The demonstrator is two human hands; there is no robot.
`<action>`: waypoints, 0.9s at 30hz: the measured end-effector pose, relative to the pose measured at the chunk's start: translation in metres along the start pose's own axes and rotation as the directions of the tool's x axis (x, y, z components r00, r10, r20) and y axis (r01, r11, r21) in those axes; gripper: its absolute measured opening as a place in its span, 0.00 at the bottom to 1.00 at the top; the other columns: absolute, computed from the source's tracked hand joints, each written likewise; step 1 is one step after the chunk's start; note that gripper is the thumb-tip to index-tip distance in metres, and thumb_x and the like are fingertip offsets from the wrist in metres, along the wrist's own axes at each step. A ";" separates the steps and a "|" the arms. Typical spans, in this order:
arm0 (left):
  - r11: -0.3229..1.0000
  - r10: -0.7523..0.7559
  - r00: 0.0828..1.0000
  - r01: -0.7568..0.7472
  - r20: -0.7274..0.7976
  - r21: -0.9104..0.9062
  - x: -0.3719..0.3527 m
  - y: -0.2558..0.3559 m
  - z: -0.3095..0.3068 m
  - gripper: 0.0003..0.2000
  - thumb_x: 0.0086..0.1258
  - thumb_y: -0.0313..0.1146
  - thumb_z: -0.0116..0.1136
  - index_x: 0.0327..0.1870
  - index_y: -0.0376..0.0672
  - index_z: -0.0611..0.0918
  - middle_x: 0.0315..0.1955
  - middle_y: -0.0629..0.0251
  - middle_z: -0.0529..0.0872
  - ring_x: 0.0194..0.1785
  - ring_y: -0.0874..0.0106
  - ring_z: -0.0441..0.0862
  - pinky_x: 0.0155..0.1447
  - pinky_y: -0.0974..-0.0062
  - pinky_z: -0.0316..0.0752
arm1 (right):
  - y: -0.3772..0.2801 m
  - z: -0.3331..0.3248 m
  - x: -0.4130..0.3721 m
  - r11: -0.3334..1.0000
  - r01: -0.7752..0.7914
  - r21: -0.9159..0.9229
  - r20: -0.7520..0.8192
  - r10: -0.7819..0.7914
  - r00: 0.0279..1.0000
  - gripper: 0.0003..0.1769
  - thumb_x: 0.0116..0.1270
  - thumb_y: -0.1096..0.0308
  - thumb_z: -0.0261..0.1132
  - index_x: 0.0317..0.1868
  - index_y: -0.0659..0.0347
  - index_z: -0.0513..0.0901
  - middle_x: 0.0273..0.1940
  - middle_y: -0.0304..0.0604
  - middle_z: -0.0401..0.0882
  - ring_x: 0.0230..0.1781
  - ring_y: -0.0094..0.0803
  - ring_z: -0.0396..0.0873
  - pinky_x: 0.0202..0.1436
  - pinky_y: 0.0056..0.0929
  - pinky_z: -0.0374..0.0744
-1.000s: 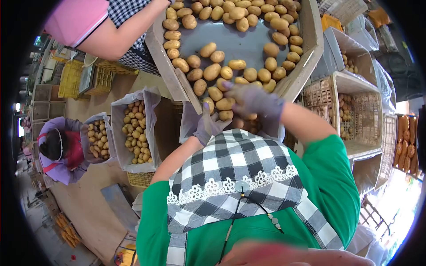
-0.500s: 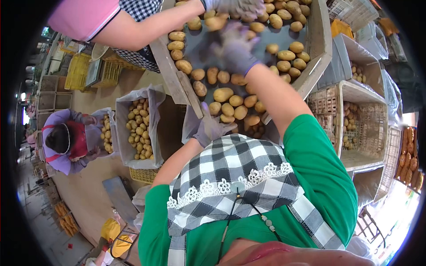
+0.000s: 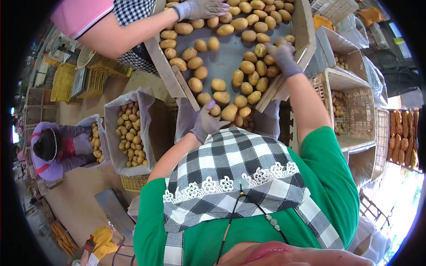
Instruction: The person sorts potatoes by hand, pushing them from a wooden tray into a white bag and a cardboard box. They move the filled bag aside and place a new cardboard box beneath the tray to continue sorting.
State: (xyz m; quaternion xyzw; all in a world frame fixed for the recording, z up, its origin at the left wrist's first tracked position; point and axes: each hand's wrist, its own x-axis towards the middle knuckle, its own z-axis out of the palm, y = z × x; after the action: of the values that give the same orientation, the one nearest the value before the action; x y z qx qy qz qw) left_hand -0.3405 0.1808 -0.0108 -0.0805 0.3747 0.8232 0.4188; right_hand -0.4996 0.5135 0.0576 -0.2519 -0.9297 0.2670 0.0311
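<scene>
Potatoes (image 3: pixel 247 67) lie in a sloping wooden-sided tray (image 3: pixel 307 42) with a grey bottom. My left hand (image 3: pixel 205 126), in a grey-purple glove, is at the tray's lower mouth with thumb and fingers spread. A potato (image 3: pixel 215 110) lies between its thumb and fingers. My right hand (image 3: pixel 285 60), gloved too, reaches along the right wall with its fingers apart among the potatoes there; it is slightly blurred. Below the mouth, more potatoes (image 3: pixel 240 121) show in a lined container (image 3: pixel 269 123), partly hidden by my left hand and apron.
A co-worker's gloved hand (image 3: pixel 200 9) rests over potatoes at the tray's far left. Left stands a lined crate (image 3: pixel 151 128) of potatoes; beyond it another person (image 3: pixel 60 148) is at a smaller one. Plastic crates (image 3: pixel 357 113) stand on the right.
My right hand has moved from the tray's middle to its right wall. Potatoes have shifted down towards the mouth and right. The co-worker's hand has moved left. My left hand stays at the mouth.
</scene>
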 end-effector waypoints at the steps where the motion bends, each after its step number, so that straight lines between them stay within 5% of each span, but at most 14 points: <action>1: 0.956 -0.075 0.996 0.056 -0.054 -0.288 -0.003 0.005 0.016 0.38 0.68 0.64 0.43 0.71 0.45 0.57 0.69 0.55 0.60 0.70 0.50 0.61 0.71 0.39 0.53 | -0.029 0.004 -0.040 0.997 0.046 -0.064 -0.015 -0.047 0.999 0.46 0.56 0.38 0.63 0.70 0.50 0.60 0.71 0.67 0.45 0.70 0.72 0.44 0.68 0.66 0.54; 4: 0.824 -0.159 0.981 0.071 -0.110 -0.562 -0.007 0.008 0.027 0.50 0.57 0.77 0.42 0.73 0.47 0.53 0.71 0.56 0.56 0.73 0.51 0.56 0.71 0.38 0.52 | -0.056 0.078 -0.109 0.924 0.344 -0.167 -0.001 -0.349 0.937 0.50 0.59 0.34 0.57 0.75 0.49 0.51 0.75 0.59 0.41 0.70 0.80 0.36 0.63 0.80 0.48; 5: 0.752 -0.193 0.977 0.087 -0.091 -0.654 -0.008 0.010 0.029 0.51 0.56 0.78 0.41 0.73 0.48 0.52 0.71 0.56 0.55 0.74 0.52 0.54 0.70 0.36 0.53 | -0.074 0.061 -0.154 0.841 0.455 -0.294 0.257 -0.389 0.885 0.49 0.59 0.35 0.58 0.75 0.48 0.52 0.75 0.57 0.42 0.72 0.75 0.37 0.62 0.81 0.48; 6: 0.888 -0.037 0.994 0.081 0.105 -0.454 0.024 -0.010 -0.004 0.51 0.54 0.80 0.37 0.74 0.52 0.53 0.72 0.58 0.55 0.74 0.52 0.54 0.71 0.39 0.53 | -0.072 0.057 -0.171 0.754 0.598 -0.271 0.409 -0.472 0.781 0.48 0.58 0.37 0.59 0.75 0.46 0.53 0.76 0.54 0.42 0.74 0.68 0.38 0.64 0.80 0.47; 9: 0.967 0.024 1.000 -0.023 0.002 -0.255 0.007 -0.002 0.019 0.51 0.55 0.81 0.33 0.75 0.52 0.51 0.72 0.58 0.54 0.74 0.54 0.54 0.72 0.43 0.52 | -0.059 0.060 -0.210 0.732 0.660 -0.170 0.495 -0.516 0.699 0.43 0.60 0.43 0.60 0.74 0.45 0.56 0.76 0.47 0.44 0.76 0.51 0.44 0.70 0.71 0.44; 11: 0.972 0.014 0.997 -0.031 -0.074 -0.232 0.004 -0.001 0.017 0.44 0.60 0.76 0.37 0.73 0.57 0.53 0.72 0.61 0.56 0.74 0.56 0.54 0.71 0.41 0.50 | -0.068 0.055 -0.197 0.780 0.625 -0.028 0.466 -0.543 0.699 0.39 0.64 0.46 0.58 0.73 0.46 0.58 0.75 0.48 0.49 0.75 0.47 0.48 0.70 0.68 0.49; 13: 0.969 -0.041 0.993 0.012 -0.112 -0.246 0.006 0.002 0.014 0.40 0.64 0.72 0.39 0.73 0.59 0.54 0.71 0.63 0.56 0.74 0.57 0.55 0.71 0.41 0.49 | -0.090 0.059 -0.194 0.657 0.746 -0.109 0.325 -0.686 0.651 0.37 0.65 0.47 0.57 0.72 0.47 0.59 0.74 0.48 0.51 0.74 0.48 0.51 0.70 0.67 0.50; 14: 0.943 -0.013 0.987 -0.041 -0.161 -0.330 0.007 0.002 0.012 0.30 0.68 0.60 0.48 0.66 0.54 0.66 0.63 0.60 0.69 0.65 0.56 0.68 0.62 0.46 0.67 | -0.095 0.061 -0.194 0.590 0.792 -0.156 0.255 -0.751 0.609 0.36 0.65 0.48 0.57 0.72 0.47 0.60 0.74 0.47 0.52 0.73 0.49 0.53 0.70 0.66 0.50; 16: 0.974 0.127 0.972 -0.086 -0.195 0.208 0.038 -0.036 -0.068 0.24 0.68 0.49 0.49 0.61 0.48 0.70 0.55 0.58 0.74 0.57 0.56 0.75 0.58 0.48 0.71 | -0.068 0.084 -0.192 0.497 0.853 -0.160 0.237 -0.819 0.522 0.34 0.66 0.50 0.57 0.71 0.47 0.61 0.73 0.46 0.55 0.73 0.47 0.55 0.70 0.67 0.51; 18: 0.996 -0.058 0.892 0.019 -0.448 -0.090 0.031 -0.015 -0.041 0.16 0.63 0.33 0.47 0.52 0.41 0.75 0.41 0.56 0.80 0.39 0.56 0.80 0.53 0.49 0.76 | -0.039 0.096 -0.194 0.424 0.890 -0.165 0.132 -0.885 0.446 0.29 0.66 0.50 0.57 0.65 0.48 0.70 0.69 0.45 0.63 0.68 0.45 0.63 0.70 0.57 0.58; 21: 0.963 -0.143 0.978 0.101 -0.154 -0.251 -0.024 0.025 0.036 0.17 0.63 0.34 0.49 0.53 0.42 0.74 0.45 0.57 0.78 0.46 0.57 0.78 0.57 0.46 0.73 | -0.032 0.029 -0.181 0.575 0.788 0.219 0.475 -0.768 0.429 0.23 0.65 0.50 0.57 0.57 0.51 0.79 0.60 0.46 0.75 0.60 0.40 0.74 0.62 0.43 0.72; 23: 0.968 -0.146 0.964 0.094 -0.221 -0.233 -0.005 0.002 -0.006 0.29 0.66 0.46 0.52 0.64 0.42 0.63 0.61 0.53 0.67 0.64 0.53 0.66 0.65 0.43 0.65 | -0.047 -0.006 -0.152 0.726 0.677 -0.123 0.301 -0.623 0.722 0.19 0.64 0.53 0.59 0.50 0.55 0.83 0.49 0.45 0.83 0.49 0.39 0.82 0.50 0.35 0.80; 25: 0.911 -0.209 0.954 0.109 -0.216 -0.399 -0.003 -0.001 0.005 0.37 0.66 0.54 0.54 0.69 0.43 0.55 0.68 0.52 0.59 0.71 0.51 0.57 0.68 0.42 0.61 | -0.060 -0.002 -0.120 0.733 0.521 -0.436 0.567 -0.226 0.792 0.18 0.63 0.56 0.61 0.48 0.56 0.82 0.45 0.45 0.84 0.46 0.41 0.83 0.45 0.36 0.81; 27: 0.895 -0.234 0.946 0.120 -0.223 -0.429 -0.014 0.013 0.046 0.45 0.62 0.66 0.53 0.70 0.40 0.55 0.66 0.46 0.59 0.68 0.46 0.61 0.71 0.44 0.57 | -0.044 0.022 -0.128 0.757 0.557 -0.342 0.488 -0.364 0.794 0.17 0.62 0.56 0.63 0.45 0.59 0.81 0.45 0.50 0.84 0.47 0.42 0.83 0.48 0.39 0.81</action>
State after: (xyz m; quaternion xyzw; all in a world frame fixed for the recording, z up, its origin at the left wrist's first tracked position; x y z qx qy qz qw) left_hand -0.3334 0.1986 0.0351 -0.3117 0.2380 0.8227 0.4116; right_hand -0.4121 0.4085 0.0716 0.0491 -0.9853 0.0623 -0.1513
